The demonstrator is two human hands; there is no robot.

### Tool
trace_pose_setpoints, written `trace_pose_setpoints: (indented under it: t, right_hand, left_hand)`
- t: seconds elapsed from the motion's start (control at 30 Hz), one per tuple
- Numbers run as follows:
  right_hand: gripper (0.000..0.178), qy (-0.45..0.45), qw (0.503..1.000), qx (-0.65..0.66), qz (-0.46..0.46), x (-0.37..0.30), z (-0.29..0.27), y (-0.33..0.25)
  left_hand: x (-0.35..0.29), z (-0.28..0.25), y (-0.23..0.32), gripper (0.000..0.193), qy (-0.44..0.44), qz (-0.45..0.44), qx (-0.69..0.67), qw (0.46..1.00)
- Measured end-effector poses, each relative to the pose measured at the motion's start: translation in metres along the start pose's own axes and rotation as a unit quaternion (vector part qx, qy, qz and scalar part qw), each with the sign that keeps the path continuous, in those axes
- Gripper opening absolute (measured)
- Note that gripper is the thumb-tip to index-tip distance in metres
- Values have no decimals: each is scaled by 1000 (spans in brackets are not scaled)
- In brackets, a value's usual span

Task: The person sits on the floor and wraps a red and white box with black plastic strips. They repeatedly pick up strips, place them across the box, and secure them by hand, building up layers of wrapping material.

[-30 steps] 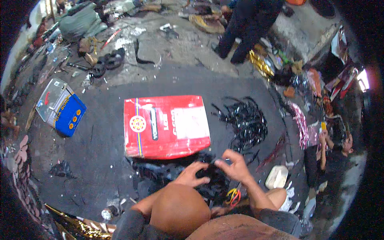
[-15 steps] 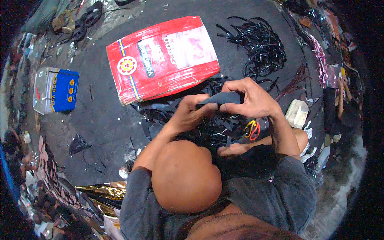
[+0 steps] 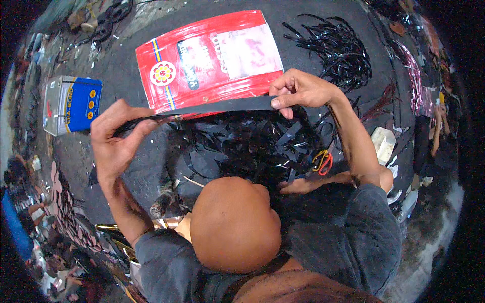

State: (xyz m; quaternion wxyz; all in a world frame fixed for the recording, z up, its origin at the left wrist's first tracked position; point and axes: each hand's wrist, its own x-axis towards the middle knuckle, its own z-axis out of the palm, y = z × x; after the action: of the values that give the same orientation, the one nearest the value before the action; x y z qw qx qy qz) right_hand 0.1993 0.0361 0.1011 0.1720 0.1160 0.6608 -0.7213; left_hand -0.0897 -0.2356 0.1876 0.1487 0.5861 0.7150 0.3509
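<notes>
A long black strip [image 3: 217, 105] of flat, flexible material is stretched taut between my hands, just in front of a red carton [image 3: 177, 63]. My left hand [image 3: 120, 130] pinches its left end, thumb against fingers. At the other end, near the carton's lower right corner, my right hand [image 3: 303, 92] grips the strip between thumb and fingers. Beneath it lies a tangled heap of cut black strips [image 3: 242, 146]. To the right of the heap is what looks like a pair of scissors [image 3: 323, 161] with yellow and orange loop handles.
A blue and silver tin [image 3: 83, 107] stands at the left. Shiny black strips [image 3: 346, 58] lie in a bundle right of the carton. Farther right are pink tinsel [image 3: 413, 76] and a whitish block [image 3: 383, 145]. Pink cut pieces [image 3: 70, 219] pile up at the lower left.
My hands have moved apart from close together, the left far to the left, the right slightly up. The black strip, bunched between them before, is now drawn out lengthwise.
</notes>
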Motion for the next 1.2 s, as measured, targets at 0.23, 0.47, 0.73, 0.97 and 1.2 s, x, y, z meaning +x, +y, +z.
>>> trace_pose_setpoints:
  t: [0.23, 0.47, 0.73, 0.97, 1.2]
  right_hand:
    - [26, -10, 999, -30, -5, 1, 1, -53]
    - [30, 33, 994, -81, -63, 24, -16, -24]
    - [33, 75, 996, -53, 17, 24, 7, -22]
    - [32, 162, 955, -247, -20, 58, -21, 6]
    - [33, 216, 942, -256, -32, 89, -27, 21]
  left_hand:
    - [-2, -47, -8, 15, 74, 19, 94, 993]
    - [5, -42, -29, 20, 143, 77, 233, 959]
    - [9, -29, -87, 22, 207, 95, 398, 889]
    - [21, 9, -133, 24, 96, -61, 494, 862]
    - [83, 110, -53, 62, 59, 120, 36, 990]
